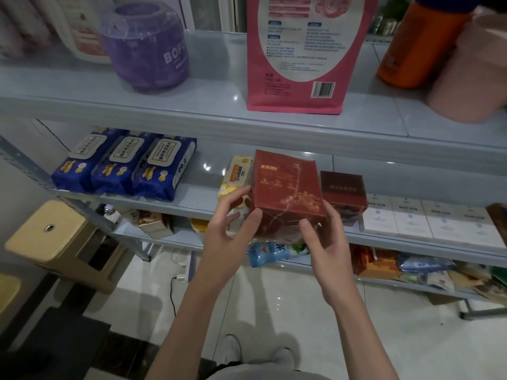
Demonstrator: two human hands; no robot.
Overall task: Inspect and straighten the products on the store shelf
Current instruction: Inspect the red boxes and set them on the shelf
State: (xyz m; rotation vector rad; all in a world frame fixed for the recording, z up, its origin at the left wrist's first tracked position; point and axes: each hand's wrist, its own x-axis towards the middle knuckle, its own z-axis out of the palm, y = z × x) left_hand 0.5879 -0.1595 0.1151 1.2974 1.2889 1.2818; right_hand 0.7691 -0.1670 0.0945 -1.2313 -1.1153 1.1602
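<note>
red box (285,193): we hold it up in front of the middle shelf (197,196), off the board and tilted so its printed top faces us. we judge this is to read the face and check the film wrap.
left hand (233,218): clamped on the box's lower left corner, thumb on the near face and fingers curled along the left side. it steadies the tilt.
right hand (326,237): gripping the lower right corner, thumb on the near face. its fingers go under and behind, where we cannot see them, and it seems to carry the weight.
dark box (343,190): stands on the shelf just right of the held box. the gap to its left looks like the slot to set our box in.
yellow pack (236,174): on the shelf behind our left fingers, partly hidden. we would mind it when setting the box down.
white boxes (411,218): a neat row further right along the shelf front, a fair guide for lining up.
wipes (123,165): three blue packs side by side at the left, well apart from our hands.
step: inspecting, as we judge it. the box is not yet on the shelf.
risk: slick wrap and a corner grip could let it slip.
</note>
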